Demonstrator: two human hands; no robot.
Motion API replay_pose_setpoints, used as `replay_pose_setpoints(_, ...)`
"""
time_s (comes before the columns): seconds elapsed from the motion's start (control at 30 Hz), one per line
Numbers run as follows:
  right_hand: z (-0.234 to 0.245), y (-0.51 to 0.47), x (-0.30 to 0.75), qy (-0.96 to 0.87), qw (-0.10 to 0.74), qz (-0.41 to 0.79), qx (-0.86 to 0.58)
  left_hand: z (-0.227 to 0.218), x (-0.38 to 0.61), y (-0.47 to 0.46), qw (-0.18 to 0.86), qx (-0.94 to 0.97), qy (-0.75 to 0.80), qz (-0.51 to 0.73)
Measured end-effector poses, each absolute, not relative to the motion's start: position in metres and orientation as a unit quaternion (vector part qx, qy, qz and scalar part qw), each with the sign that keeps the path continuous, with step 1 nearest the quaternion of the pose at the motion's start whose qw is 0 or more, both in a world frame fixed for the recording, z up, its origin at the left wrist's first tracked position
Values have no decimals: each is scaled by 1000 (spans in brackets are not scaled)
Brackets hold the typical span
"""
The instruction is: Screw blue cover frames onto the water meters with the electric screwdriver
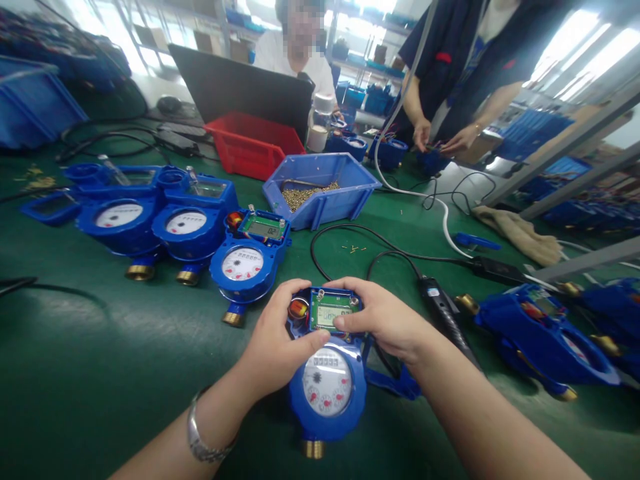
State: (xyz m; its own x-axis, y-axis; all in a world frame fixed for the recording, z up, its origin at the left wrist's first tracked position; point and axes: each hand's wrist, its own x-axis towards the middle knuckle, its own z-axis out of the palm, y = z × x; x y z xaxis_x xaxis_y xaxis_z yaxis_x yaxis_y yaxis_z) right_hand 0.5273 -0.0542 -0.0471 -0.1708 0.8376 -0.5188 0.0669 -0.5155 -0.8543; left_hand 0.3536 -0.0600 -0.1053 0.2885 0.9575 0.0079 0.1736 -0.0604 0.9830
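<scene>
A blue water meter (327, 407) lies dial up before me, its brass pipe end pointing toward me. My left hand (275, 340) grips the left side of its open electronics box. On the other side my right hand (387, 317) holds the box, its thumb over the lit display (327, 317) on the green circuit board. A yellow and red wrapped part (299, 309) sits beside the board. Under my right forearm is a blue frame-like piece (400, 383), partly hidden. Another open meter (243, 267) stands just beyond my left hand.
Two more meters (186, 227) stand at left. A blue bin (345, 207) of small brass screws and a red bin (245, 150) are ahead. A black electric screwdriver (447, 320) with its cable lies right, near other meters (545, 340). Two people work across the table.
</scene>
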Motion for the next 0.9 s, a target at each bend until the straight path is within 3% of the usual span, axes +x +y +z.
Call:
replay_pose_setpoints(0.13, -44, -50, 530, -398, 259, 688, -549, -105, 353, -60, 517, 618, 459, 375)
replay_pose_setpoints(0.33, -45, -47, 530, -457, 242, 626, -583, -103, 353, -59, 496, 626, 470, 376)
replay_pose_setpoints(0.5, -43, -45, 535, -442, 241, 680, -533, -102, 353, -59, 514, 618, 470, 364)
replay_pose_setpoints(0.7, -44, -45, 528, -485, 221, 592, -604, -101, 355, -59, 506, 621, 468, 373)
replay_pose_setpoints(0.9, -44, -46, 533, -416, 249, 695, -532, -103, 353, -59, 508, 620, 474, 364)
